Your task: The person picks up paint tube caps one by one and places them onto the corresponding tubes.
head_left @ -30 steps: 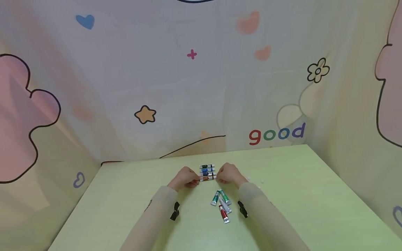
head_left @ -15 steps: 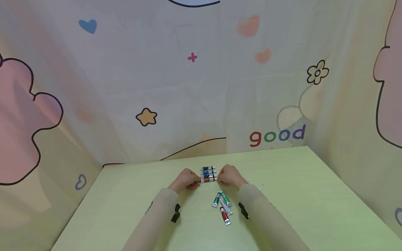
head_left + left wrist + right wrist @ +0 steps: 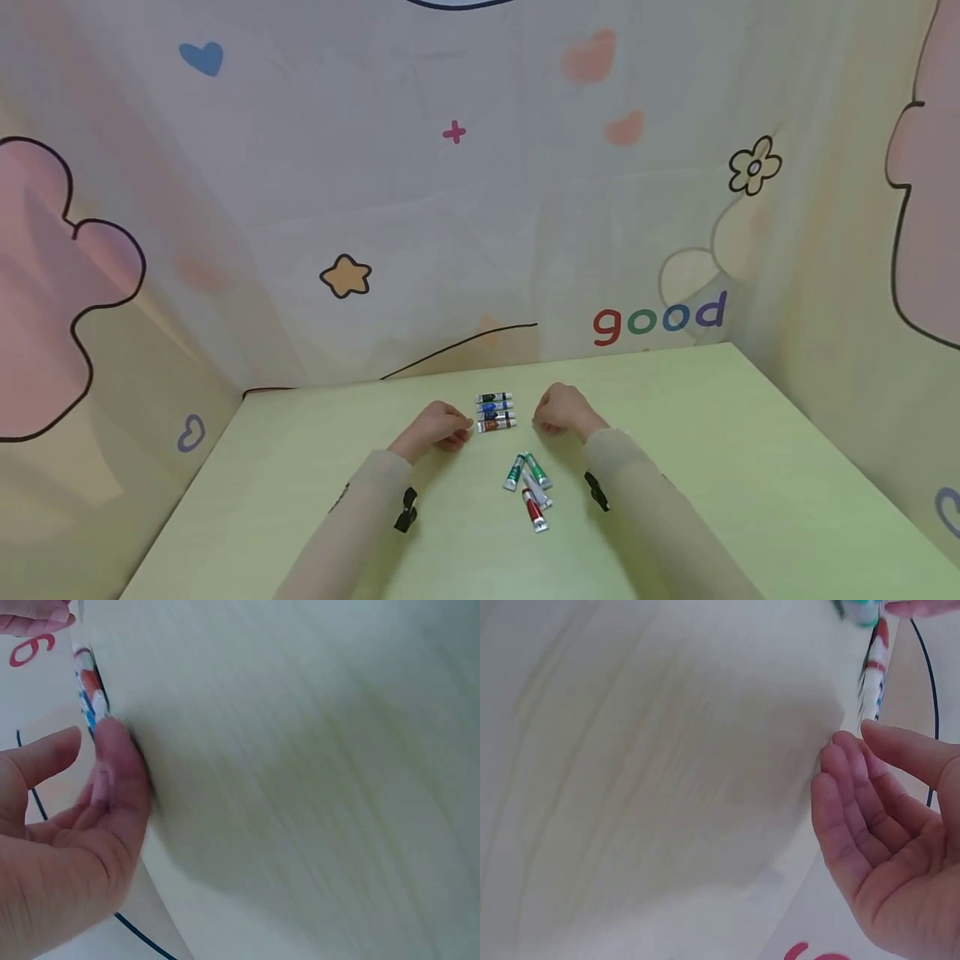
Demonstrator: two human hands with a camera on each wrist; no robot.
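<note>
Left hand (image 3: 438, 427) and right hand (image 3: 562, 408), fingers (image 3: 838, 825) loosely bent and empty, have left the brown tube (image 3: 497, 425) nearest in the row (image 3: 494, 407).

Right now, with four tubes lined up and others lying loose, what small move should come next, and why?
I'd probably bring the right hand to the red tube: that hand holds nothing and sits apart from the neat row, while the red tube lies askew at the near edge of the loose tubes, likely the easiest to lift.
</note>
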